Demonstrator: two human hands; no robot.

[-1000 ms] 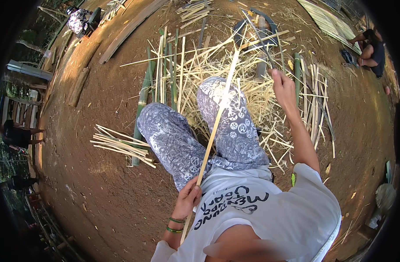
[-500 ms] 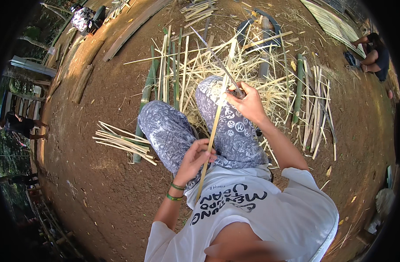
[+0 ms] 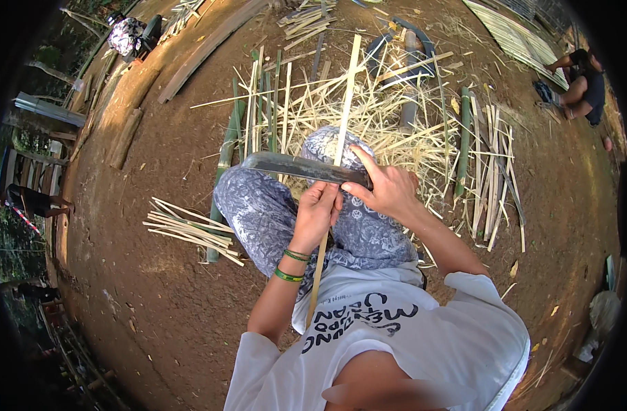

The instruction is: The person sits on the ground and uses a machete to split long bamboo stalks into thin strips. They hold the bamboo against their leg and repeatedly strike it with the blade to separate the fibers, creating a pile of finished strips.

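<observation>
A long pale bamboo strip (image 3: 348,103) runs from my lap out past my knees. My left hand (image 3: 316,218) is closed, pinching the strip just below a large knife. My right hand (image 3: 390,189) grips the knife at its handle end, mostly hidden by the fingers, with the index finger stretched out beside the strip. The knife's broad dark blade (image 3: 286,166) lies crosswise over the strip and points left above my knees. Beyond my knees lies a heap of thin bamboo shavings (image 3: 389,130).
Cut strips (image 3: 193,229) lie in a bundle at left, and more strips (image 3: 493,171) at right. Green bamboo poles (image 3: 464,137) flank the shavings. A dark ring-shaped object (image 3: 430,61) lies beyond. A person (image 3: 582,85) sits at far right, another (image 3: 130,35) at far left.
The knife has swung from pointing away to lying crosswise over the strip, its broad side now showing. My left hand has moved up the strip, close to my right hand.
</observation>
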